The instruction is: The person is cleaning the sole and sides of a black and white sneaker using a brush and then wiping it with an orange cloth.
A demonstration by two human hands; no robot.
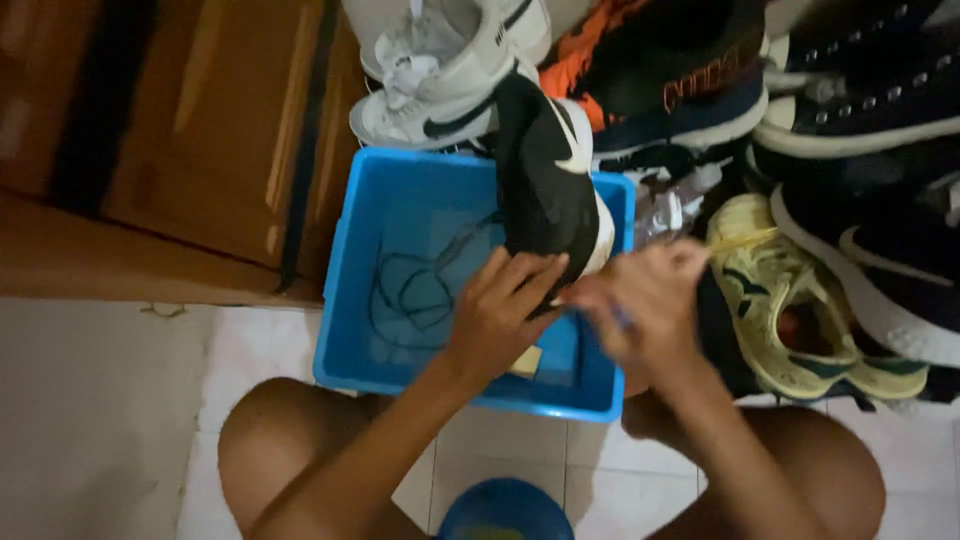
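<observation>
A black sneaker with a white sole is held tilted over a blue plastic tub of water. My left hand grips the sneaker's lower end from the left. Blurred by motion, my right hand is against the same end, with a small blue object between its fingers. Dark shoelaces lie in the water. A pale yellowish block sits in the tub below my left hand.
Several shoes are piled behind and to the right: a white sneaker, an orange and dark one, dark ones and a yellow one. A wooden cabinet stands left. A blue round container sits between my knees on the white tiles.
</observation>
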